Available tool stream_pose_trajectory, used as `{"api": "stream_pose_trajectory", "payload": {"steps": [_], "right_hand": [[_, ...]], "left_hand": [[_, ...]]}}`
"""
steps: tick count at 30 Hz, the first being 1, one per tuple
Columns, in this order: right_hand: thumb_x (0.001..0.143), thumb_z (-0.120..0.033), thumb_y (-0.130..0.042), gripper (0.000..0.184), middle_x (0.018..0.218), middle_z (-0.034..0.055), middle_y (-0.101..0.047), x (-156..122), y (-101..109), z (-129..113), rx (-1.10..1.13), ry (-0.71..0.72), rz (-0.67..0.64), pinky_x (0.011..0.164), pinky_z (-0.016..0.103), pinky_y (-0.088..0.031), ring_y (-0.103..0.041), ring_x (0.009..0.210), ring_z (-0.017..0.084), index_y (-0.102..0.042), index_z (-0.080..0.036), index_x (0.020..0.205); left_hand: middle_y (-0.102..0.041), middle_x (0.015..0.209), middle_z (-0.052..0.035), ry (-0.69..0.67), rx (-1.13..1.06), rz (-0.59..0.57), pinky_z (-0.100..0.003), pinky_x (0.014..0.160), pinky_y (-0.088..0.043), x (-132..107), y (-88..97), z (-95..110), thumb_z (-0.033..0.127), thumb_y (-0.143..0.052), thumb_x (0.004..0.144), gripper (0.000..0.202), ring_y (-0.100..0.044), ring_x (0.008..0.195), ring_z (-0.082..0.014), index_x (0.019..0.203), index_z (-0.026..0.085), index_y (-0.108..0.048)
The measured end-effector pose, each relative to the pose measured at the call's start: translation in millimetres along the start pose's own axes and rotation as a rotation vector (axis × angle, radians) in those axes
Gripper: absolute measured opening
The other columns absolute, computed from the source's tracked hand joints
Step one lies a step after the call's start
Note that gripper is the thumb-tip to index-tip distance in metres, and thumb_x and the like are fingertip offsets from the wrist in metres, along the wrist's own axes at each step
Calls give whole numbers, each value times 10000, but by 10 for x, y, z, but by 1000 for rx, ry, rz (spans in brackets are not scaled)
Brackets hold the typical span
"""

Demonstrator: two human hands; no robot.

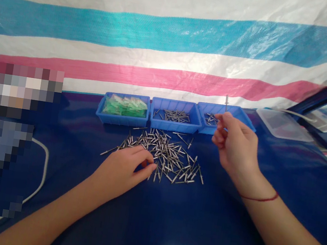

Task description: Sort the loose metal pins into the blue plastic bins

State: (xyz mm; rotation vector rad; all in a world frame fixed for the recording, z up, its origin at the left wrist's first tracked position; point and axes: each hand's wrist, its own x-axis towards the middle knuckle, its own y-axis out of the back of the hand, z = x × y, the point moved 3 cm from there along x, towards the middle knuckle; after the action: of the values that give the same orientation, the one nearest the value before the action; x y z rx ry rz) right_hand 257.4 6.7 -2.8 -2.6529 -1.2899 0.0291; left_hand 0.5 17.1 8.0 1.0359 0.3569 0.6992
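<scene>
A blind rivet (227, 100) stands upright in the pinch of my right hand (235, 143), raised in front of the right blue bin (242, 118). My left hand (128, 164) rests at the near left side of a loose pile of blind rivets (167, 154) on the table. Its thumb and forefinger come together over the rivets; whatever is between their tips is hidden. Behind the pile, the middle blue bin (174, 127) holds more rivets. Part of the right bin is covered by my right hand, and some rivets show inside it.
Green and clear small plastic pieces (125, 106) fill the left blue bin (122, 121). A translucent lid (282, 124) lies at the right. A white cable (46, 162) curves along the left of the dark blue table (173, 222). Striped sheeting (164, 36) hangs behind the bins.
</scene>
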Motion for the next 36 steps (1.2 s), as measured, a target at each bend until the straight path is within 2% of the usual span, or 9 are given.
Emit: {"api": "stream_pose_trajectory", "payload": {"steps": [3,6,12,16,21,23,26,28,36], "right_hand": [[794,-402,-630,239,610,-35,-412,92,74,-34,75,-84,57,361,230,-197,-309,418,51,-638,-183,698],[812,-387,-595,258,592,-34,-422,31,26,-40,85,-110,38,359,229,-195,-319,405,50,-620,-175,668],[819,-416,-592,287,549,-33,-436,-240,-203,81,-60,-118,-203,384,227,-226,-340,424,65,-627,-169,676],[851,-427,-555,333,532,-25,-448,-392,-291,115,-304,2,-351,434,238,-280,-381,468,86,-639,-166,664],[888,-337,-502,309,594,2,-531,-556,-392,81,-599,244,-529,524,258,-358,-467,560,118,-621,-168,659],[880,-292,-511,261,611,6,-548,-605,-426,87,-676,335,-596,534,262,-365,-477,567,121,-618,-172,674],[838,-244,-561,123,687,22,-591,-662,-456,103,-767,457,-648,593,275,-405,-524,634,142,-661,-176,817],[815,-250,-597,136,745,37,-616,-696,-470,101,-777,497,-663,670,297,-432,-555,712,165,-667,-176,905],[838,-322,-594,170,630,-1,-585,-762,-502,63,-533,214,-651,520,245,-384,-472,555,111,-657,-177,775]], "left_hand": [[-650,831,-21,-33,120,-46,-253,651,-414,-5,-83,9,409,-540,875,238,-598,732,-154,857,187,-623],[-658,846,-39,-53,234,-76,-276,654,-416,-6,-139,18,452,-570,848,283,-610,757,-183,871,175,-622],[-647,811,-37,-59,321,-114,-278,647,-410,3,-111,39,252,-510,882,152,-608,718,-166,817,169,-619],[-654,784,-50,-70,421,-82,-291,634,-398,8,-91,61,237,-502,879,167,-601,674,-171,801,158,-627],[-651,755,-63,-91,497,-22,-302,640,-395,13,-88,51,227,-483,895,204,-594,663,-177,776,147,-628],[-651,771,-68,-85,480,-9,-307,661,-408,18,-83,34,222,-465,908,217,-605,699,-188,794,144,-632],[-651,834,-64,-46,373,28,-299,696,-431,26,-67,16,221,-425,935,227,-616,764,-187,868,149,-630],[-643,871,-48,-10,252,74,-282,710,-441,27,-56,19,235,-404,952,226,-614,782,-168,915,162,-614],[-607,876,-28,29,-129,129,-269,761,-450,8,-89,70,270,-404,962,206,-587,794,-149,927,185,-589]]}}
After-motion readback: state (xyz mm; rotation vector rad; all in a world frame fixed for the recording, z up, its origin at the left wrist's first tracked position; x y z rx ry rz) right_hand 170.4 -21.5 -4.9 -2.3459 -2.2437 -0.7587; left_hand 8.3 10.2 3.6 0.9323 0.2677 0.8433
